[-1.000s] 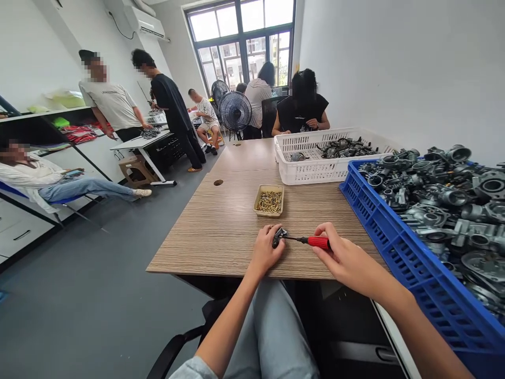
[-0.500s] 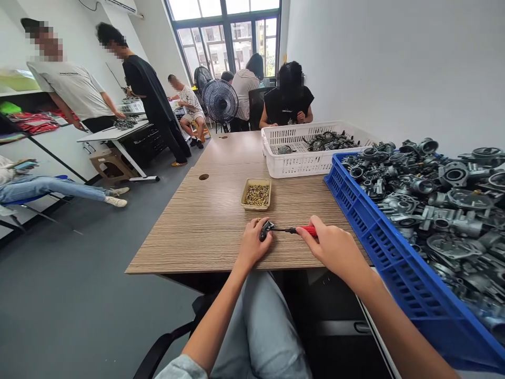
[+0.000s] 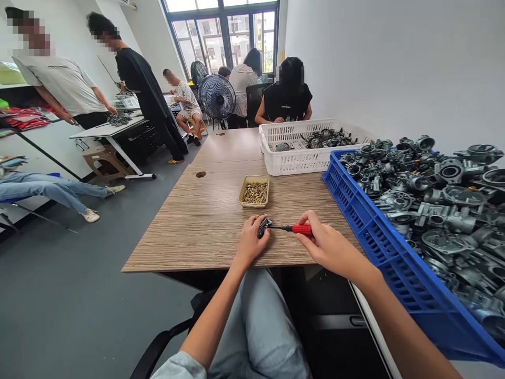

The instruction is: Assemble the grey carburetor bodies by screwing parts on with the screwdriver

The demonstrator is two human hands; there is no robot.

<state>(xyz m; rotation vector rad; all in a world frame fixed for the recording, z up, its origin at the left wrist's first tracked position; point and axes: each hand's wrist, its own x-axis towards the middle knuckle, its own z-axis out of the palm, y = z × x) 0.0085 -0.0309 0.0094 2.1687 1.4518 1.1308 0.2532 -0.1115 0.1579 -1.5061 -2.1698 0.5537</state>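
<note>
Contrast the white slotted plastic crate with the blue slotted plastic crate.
The white slotted plastic crate has bare floor showing beside its dark metal parts; the blue slotted plastic crate is heaped with grey metal parts above its rim. The white crate sits farther from the camera, the blue crate nearer. Both have slotted walls and open tops.

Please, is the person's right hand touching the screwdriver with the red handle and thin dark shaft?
Touching. The head view shows the right hand holding the red handle between thumb and fingers.

Wood-grain tbl [image 3: 181, 226]: 1 beige tray [image 3: 253, 204], 1 wht crate [image 3: 300, 166], 1 blue crate [image 3: 366, 226] R.
</note>
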